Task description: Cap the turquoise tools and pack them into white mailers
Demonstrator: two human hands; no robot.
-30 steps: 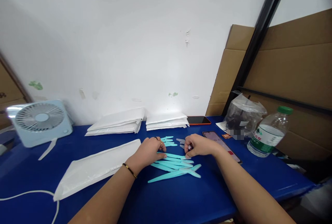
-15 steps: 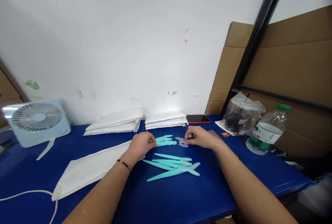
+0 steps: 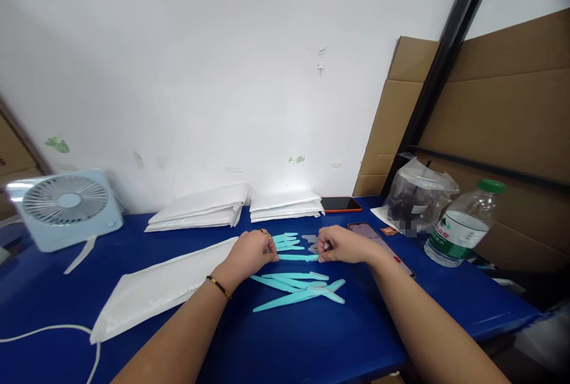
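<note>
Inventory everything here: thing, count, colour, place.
Held stick: 1, turquoise, centre
Near sticks: several, turquoise, front centre
Far sticks: several, turquoise, beyond held stick
Small pieces: several, translucent, right of far sticks
Flat packet: 1, white, left
Packet stacks: 2, white, along back
Dark phone: 1, orange-edged, back
Lit phone: 1, pinkish screen, right
Bagged cup: 1, dark, clear bag, right
Bottle: 1, clear, green cap, right
Card: 1, orange, right
Fan: 1, pale blue, left
Cable: 1, white, front left
Cardboard: several pieces, brown, both sides
Post: 1, black, right
Table: 1, blue, underneath
Wall: 1, white, back
Bracelet: 1, dark, left wrist
Left hand: 1, golden-ringed, held stick's left end
Right hand: 1, held stick's right end
</note>
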